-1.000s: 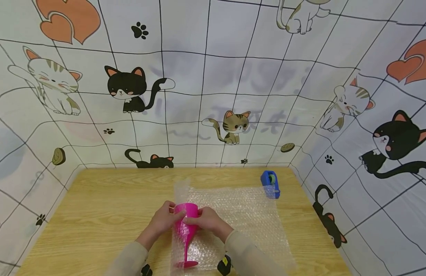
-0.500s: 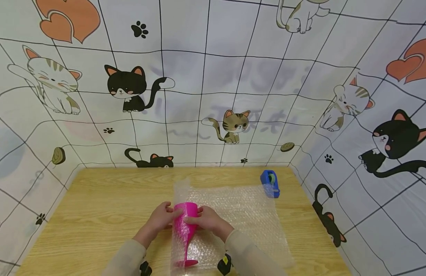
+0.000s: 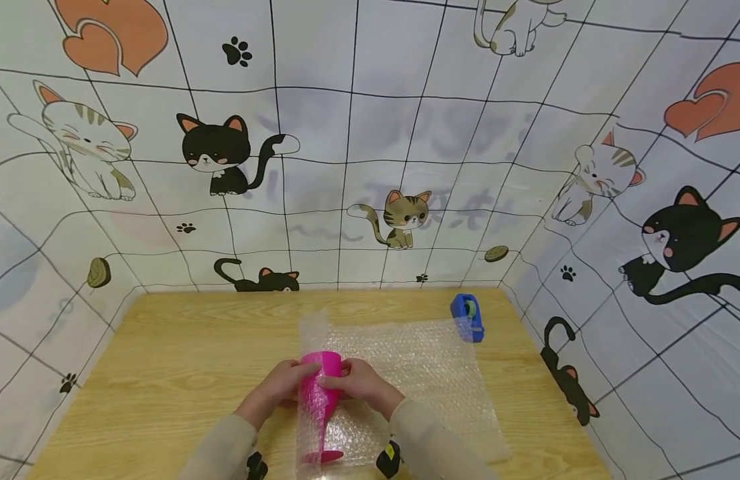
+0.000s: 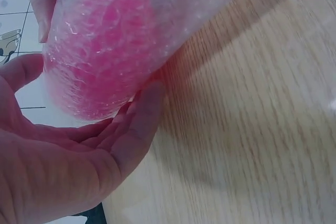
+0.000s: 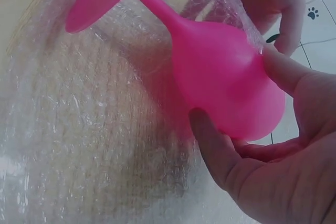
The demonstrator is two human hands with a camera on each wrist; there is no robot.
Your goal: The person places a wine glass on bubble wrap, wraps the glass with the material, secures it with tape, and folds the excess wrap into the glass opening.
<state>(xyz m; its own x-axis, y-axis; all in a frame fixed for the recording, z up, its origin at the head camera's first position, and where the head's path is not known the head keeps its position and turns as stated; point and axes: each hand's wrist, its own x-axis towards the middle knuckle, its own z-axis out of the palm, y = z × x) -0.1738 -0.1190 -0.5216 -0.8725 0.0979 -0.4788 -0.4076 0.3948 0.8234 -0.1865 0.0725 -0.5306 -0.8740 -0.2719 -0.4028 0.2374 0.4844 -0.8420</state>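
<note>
left fingers (image 4: 139, 132), half-curled, grasp the pink goblet (image 5: 231, 77) through bubble wrap (image 3: 418, 373); right fingers (image 5: 212, 148) curl round it.

- One pink goblet (image 3: 331, 399) is seen.
- One sheet of bubble wrap (image 3: 418, 373) is counted.
- Two hands are shown: one left hand (image 3: 286, 381) and one right hand (image 3: 363, 383).
- Two sleeves (image 3: 436, 440) are counted.
- Two black objects (image 3: 388, 460) are seen, one by each wrist.
- One blue tape dispenser (image 3: 478, 325) is found, and one roll of tape (image 3: 470, 308) is held in it.
- One table (image 3: 196, 347) is shown.
- Three walls (image 3: 316, 53) are counted.
- Eight printed cats (image 3: 217, 147) are counted, some shown only in part; one further figure is cut off by the left edge and cannot be identified.
- Five paw prints (image 3: 233, 56) are counted.
- Four orange hearts (image 3: 145, 40) are shown, arranged in two pairs.
- Two olive discs (image 3: 496, 253) are counted.
</note>
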